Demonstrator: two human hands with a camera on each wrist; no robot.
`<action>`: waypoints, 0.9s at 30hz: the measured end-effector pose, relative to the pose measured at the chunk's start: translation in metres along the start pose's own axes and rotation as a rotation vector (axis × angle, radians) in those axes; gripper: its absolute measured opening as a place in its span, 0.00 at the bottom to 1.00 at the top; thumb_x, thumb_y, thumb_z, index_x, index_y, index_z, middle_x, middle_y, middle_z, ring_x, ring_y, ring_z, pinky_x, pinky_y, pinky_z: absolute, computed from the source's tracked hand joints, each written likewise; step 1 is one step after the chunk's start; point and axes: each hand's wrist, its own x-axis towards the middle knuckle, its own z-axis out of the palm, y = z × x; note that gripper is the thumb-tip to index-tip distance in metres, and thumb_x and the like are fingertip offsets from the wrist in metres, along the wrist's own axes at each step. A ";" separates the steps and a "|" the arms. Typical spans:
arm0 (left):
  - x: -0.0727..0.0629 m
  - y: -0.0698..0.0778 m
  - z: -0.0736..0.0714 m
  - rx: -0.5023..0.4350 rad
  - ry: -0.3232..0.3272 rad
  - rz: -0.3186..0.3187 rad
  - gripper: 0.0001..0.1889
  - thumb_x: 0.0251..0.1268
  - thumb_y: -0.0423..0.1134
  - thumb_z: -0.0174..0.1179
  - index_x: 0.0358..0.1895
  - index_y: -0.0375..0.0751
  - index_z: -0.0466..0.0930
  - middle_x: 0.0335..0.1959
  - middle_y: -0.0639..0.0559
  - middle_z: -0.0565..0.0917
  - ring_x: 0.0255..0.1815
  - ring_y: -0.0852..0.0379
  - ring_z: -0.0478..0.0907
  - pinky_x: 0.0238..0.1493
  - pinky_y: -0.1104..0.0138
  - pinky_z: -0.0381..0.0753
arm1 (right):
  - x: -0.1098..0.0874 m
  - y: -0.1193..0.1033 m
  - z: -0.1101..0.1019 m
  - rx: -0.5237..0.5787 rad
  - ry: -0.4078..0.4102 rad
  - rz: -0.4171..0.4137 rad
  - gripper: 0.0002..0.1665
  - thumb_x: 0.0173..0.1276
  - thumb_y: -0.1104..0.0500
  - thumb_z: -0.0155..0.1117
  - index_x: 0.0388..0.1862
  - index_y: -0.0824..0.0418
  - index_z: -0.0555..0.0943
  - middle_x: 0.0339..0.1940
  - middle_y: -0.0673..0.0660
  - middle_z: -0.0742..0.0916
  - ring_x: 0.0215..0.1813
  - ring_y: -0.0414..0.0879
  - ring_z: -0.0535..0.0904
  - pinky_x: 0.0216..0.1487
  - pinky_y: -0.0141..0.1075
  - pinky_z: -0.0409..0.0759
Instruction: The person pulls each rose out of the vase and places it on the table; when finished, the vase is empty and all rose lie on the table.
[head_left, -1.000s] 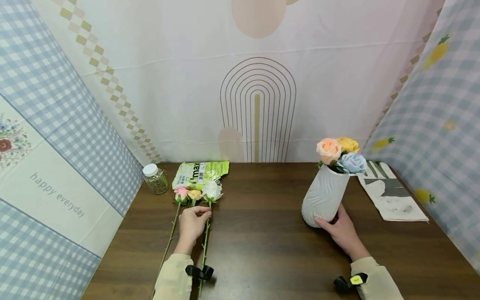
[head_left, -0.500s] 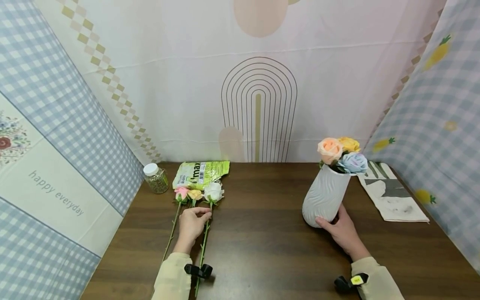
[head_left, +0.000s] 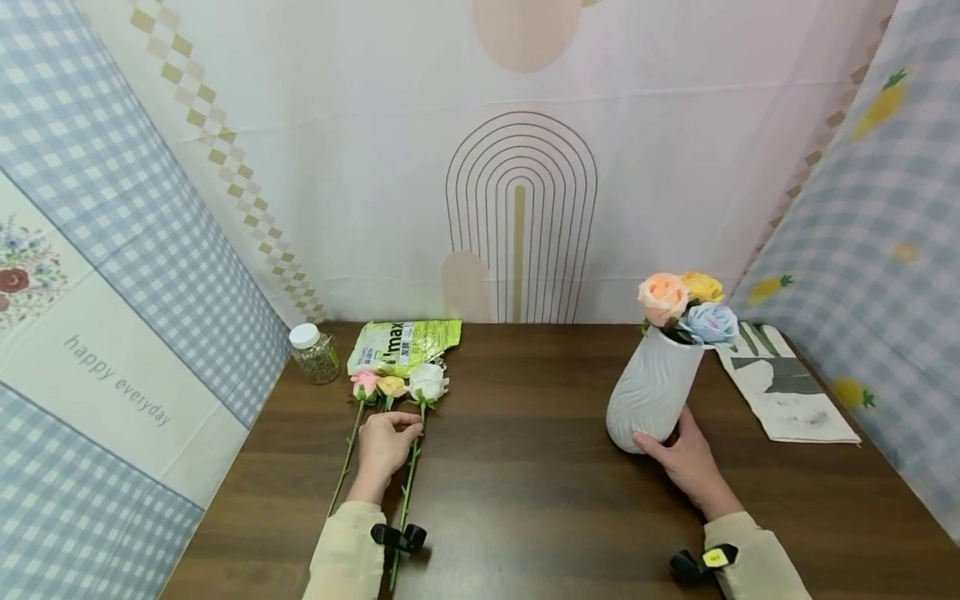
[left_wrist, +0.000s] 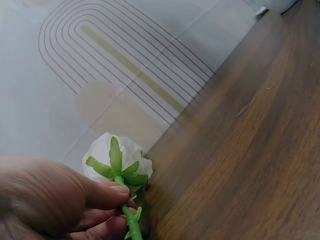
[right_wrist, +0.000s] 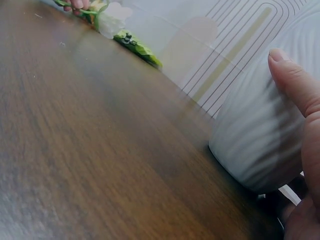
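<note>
My left hand (head_left: 384, 450) pinches the green stem of a white rose (head_left: 428, 383) just below its bloom. In the left wrist view, thumb and fingers close round that stem (left_wrist: 131, 220) under the green sepals. A pink rose (head_left: 364, 384) and a small yellow rose (head_left: 392, 387) lie beside it, their stems partly hidden by the hand. On the right, my right hand (head_left: 690, 462) grips the lower part of a white ribbed vase (head_left: 652, 392), thumb across its side. The vase leans to the right. Peach (head_left: 663, 298), yellow (head_left: 702, 287) and blue roses (head_left: 709, 323) stand in it.
A jar with a white lid (head_left: 315, 354) stands at the back left of the brown table (head_left: 517, 483). Next to it lies a green and white packet (head_left: 405, 344). A patterned cloth (head_left: 787, 387) lies right of the vase. Fabric hangings enclose the back and sides.
The white rose's stem has swung slightly, its lower end shifting left. The right hand keeps its grip on the vase. The whole view has shifted a little.
</note>
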 end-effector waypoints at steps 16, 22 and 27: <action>0.001 0.003 -0.002 0.012 0.020 0.010 0.04 0.55 0.37 0.71 0.35 0.44 0.89 0.28 0.54 0.87 0.30 0.58 0.82 0.31 0.63 0.79 | 0.001 0.001 0.001 0.011 0.018 -0.023 0.49 0.62 0.52 0.71 0.73 0.60 0.53 0.65 0.64 0.71 0.63 0.55 0.66 0.50 0.19 0.63; 0.000 0.005 -0.006 0.044 0.055 0.076 0.04 0.54 0.36 0.71 0.34 0.42 0.89 0.26 0.54 0.87 0.30 0.56 0.83 0.38 0.58 0.78 | 0.001 0.001 0.001 0.012 0.014 -0.021 0.49 0.62 0.52 0.70 0.74 0.59 0.53 0.66 0.64 0.70 0.64 0.55 0.66 0.50 0.20 0.63; -0.001 0.007 -0.009 0.040 0.071 0.104 0.05 0.54 0.37 0.71 0.34 0.41 0.89 0.26 0.52 0.87 0.29 0.56 0.83 0.36 0.58 0.80 | 0.001 0.000 0.001 0.011 0.007 -0.013 0.49 0.62 0.51 0.70 0.74 0.59 0.53 0.66 0.64 0.69 0.64 0.55 0.66 0.50 0.21 0.63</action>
